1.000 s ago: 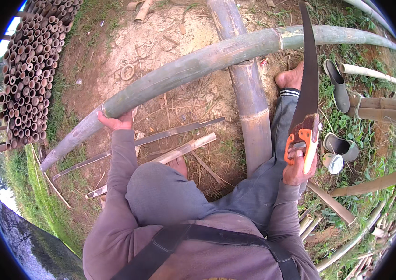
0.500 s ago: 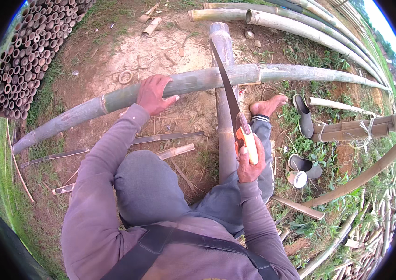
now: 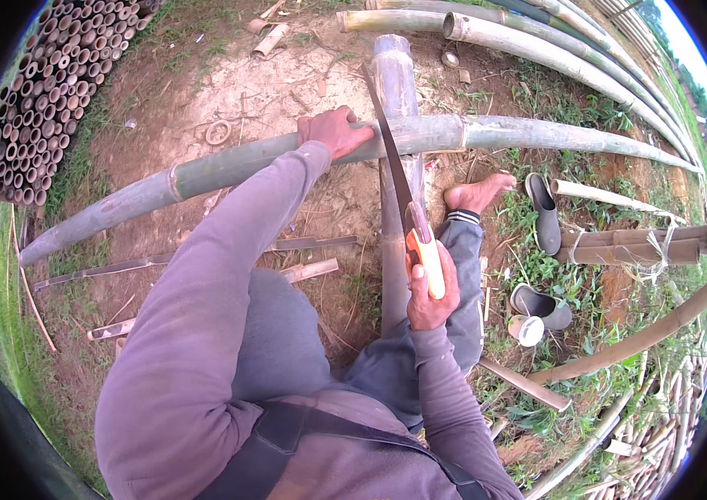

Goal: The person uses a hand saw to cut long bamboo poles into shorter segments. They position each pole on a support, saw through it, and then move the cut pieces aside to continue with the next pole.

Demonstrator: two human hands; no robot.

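Observation:
A long green bamboo pole (image 3: 237, 165) lies crosswise before me, over a thick upright-running bamboo post (image 3: 395, 83). My left hand (image 3: 333, 133) is closed over the top of the pole, just left of the saw blade. In my right hand (image 3: 435, 287) is a hand saw (image 3: 393, 162), gripped by its orange and cream handle. The dark blade slants up and away across the pole, close to where pole and post cross. Whether its teeth touch the bamboo I cannot tell. My bare foot (image 3: 478, 193) rests on the ground right of the post.
Stacked cut bamboo tubes (image 3: 41, 108) fill the far left. Long bamboo poles (image 3: 537, 62) lie at the far right. Dark clogs (image 3: 545, 225) and a white cup (image 3: 527, 330) stand right of my leg, near a tied bamboo bundle (image 3: 637, 246). Split strips (image 3: 137, 269) lie on the left.
My left hand has moved right along the bamboo pole, nearer the blade. My right hand and the saw have shifted slightly left, bringing the blade over the pole left of the post.

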